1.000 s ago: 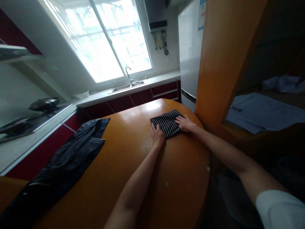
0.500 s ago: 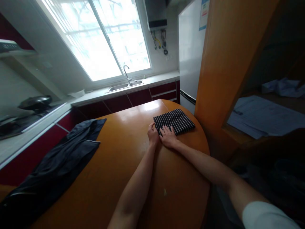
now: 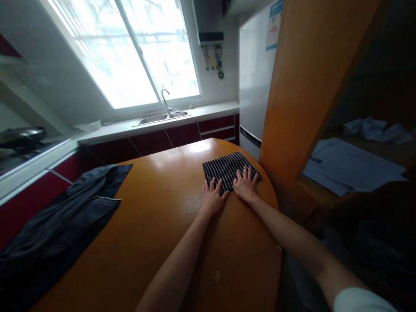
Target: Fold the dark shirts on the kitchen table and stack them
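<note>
A folded black cloth with white stripes (image 3: 224,166) lies flat near the rounded far right end of the wooden table (image 3: 162,216). My left hand (image 3: 212,197) rests with spread fingers on its near left corner. Farther right, my right hand (image 3: 246,184) presses flat on the cloth's near edge, its fingers apart and pointing away from me. Neither hand grips anything. Whether the cloth is a garment I cannot tell from its folded shape.
Dark trousers or a similar dark garment (image 3: 65,221) spread over the table's left side. Beyond stand a counter with a sink (image 3: 154,118), a fridge (image 3: 255,78) and a wok (image 3: 22,138) on the stove. An orange wooden frame (image 3: 292,86) rises at right, with papers (image 3: 354,162) on a shelf.
My left hand has opened from a bent-finger hold at the cloth's left edge and now lies spread on its corner. My right hand has slid right along the near edge. The view has shifted slightly right.
</note>
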`<action>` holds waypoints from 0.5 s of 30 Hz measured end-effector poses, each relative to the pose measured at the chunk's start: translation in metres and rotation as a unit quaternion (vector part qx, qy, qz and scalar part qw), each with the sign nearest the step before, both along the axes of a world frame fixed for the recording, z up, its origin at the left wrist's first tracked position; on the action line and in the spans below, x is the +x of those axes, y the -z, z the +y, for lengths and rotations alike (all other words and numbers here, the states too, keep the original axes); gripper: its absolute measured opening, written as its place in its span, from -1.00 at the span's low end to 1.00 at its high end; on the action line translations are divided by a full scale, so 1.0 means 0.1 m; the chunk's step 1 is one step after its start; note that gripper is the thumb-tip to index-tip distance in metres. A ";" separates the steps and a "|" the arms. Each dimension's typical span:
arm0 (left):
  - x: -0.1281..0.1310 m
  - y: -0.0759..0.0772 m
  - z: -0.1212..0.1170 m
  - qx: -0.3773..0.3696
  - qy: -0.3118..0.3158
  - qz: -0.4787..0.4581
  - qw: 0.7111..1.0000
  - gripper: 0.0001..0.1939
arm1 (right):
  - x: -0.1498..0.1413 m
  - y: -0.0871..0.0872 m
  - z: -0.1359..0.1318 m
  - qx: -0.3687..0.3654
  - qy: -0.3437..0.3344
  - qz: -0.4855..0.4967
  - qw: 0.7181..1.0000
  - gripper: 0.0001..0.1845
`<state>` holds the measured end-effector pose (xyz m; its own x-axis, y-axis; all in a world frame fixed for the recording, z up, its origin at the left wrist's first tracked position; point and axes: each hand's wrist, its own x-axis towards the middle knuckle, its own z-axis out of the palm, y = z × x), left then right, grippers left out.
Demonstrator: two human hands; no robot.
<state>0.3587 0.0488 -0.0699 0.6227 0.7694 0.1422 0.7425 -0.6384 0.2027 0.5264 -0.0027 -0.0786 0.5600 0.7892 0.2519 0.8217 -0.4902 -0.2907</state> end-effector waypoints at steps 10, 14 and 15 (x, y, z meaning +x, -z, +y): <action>0.54 -0.03 0.31 -0.009 -0.058 -0.018 0.998 -0.30 | 0.53 -0.10 0.44 -0.035 -0.016 0.009 0.999 -0.36; 0.56 -0.02 0.36 -0.011 -0.053 -0.040 0.998 -0.29 | 0.55 -0.10 0.46 -0.009 -0.012 -0.011 1.000 -0.35; 0.56 -0.01 0.36 -0.012 -0.050 -0.044 0.998 -0.29 | 0.54 -0.10 0.45 0.002 -0.016 -0.020 1.000 -0.36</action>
